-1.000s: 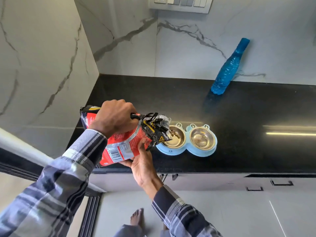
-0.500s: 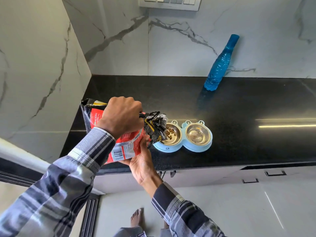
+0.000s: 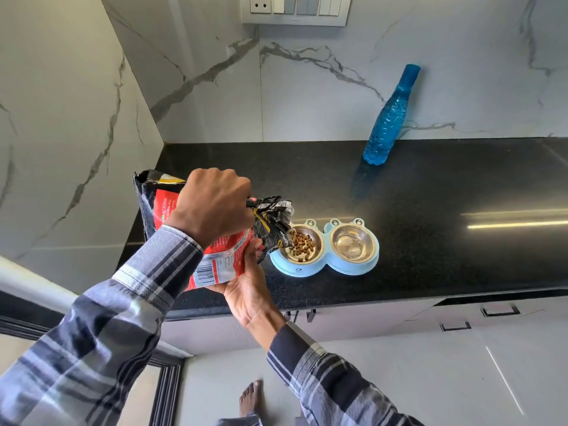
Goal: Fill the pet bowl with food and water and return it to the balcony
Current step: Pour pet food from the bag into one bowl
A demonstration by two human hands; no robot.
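I stand at a black counter (image 3: 430,241) set in a corner of white marble-patterned walls. My left hand (image 3: 215,207) grips the top of a red and black pet food bag (image 3: 221,256), fingers curled tight around its crumpled upper edge. My right hand (image 3: 246,290) holds the bag from underneath, palm up, thumb on its side. The bag is tilted to the right, its open mouth just over the left cup of a light blue double pet bowl (image 3: 325,265) sitting near the counter's front edge. Brown kibble (image 3: 302,241) lies in that left steel cup. The right steel cup (image 3: 353,242) looks shiny; I cannot tell whether it holds water. A blue water bottle (image 3: 388,118) stands well apart, at the back against the wall.
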